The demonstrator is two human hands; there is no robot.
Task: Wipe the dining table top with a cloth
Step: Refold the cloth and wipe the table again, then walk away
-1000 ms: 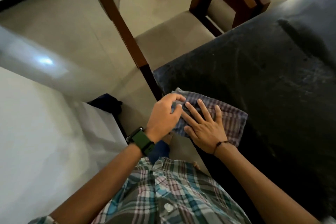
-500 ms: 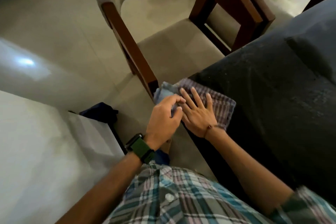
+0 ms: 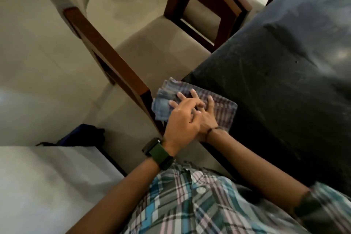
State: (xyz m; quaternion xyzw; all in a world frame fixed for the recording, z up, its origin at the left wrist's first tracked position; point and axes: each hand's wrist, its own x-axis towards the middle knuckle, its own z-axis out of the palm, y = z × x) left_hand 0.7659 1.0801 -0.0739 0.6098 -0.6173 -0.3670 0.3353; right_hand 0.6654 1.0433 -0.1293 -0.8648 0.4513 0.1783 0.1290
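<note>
1. A person's right hand (image 3: 204, 114) lies flat, fingers spread wide, on a folded plaid cloth (image 3: 224, 109) at the near corner of the dark tabletop (image 3: 275, 100), the open palm apparently pressing the fabric down for the wipe.
2. The left hand (image 3: 180, 119), a green-strapped watch (image 3: 159, 155) on its wrist, rests across the back of the right, fingers loosely curled rather than closed on anything; it seems placed to add weight.
3. The cloth sits at about 9 o'clock of the tabletop as seen, its 9 o'clock end hanging just past the edge, probably so the corner itself gets wiped.
4. A wooden armchair (image 3: 114, 62) with a beige seat stands just beside that corner, toward 11 o'clock of the hands.
5. No containers show; a white surface (image 3: 47, 186) fills the 7 o'clock area, a dark object lying at its far edge, too dim to name.
6. Most of the tabletop stretches away toward 2 o'clock, streaked and dull, likely with wiping ahead.
</note>
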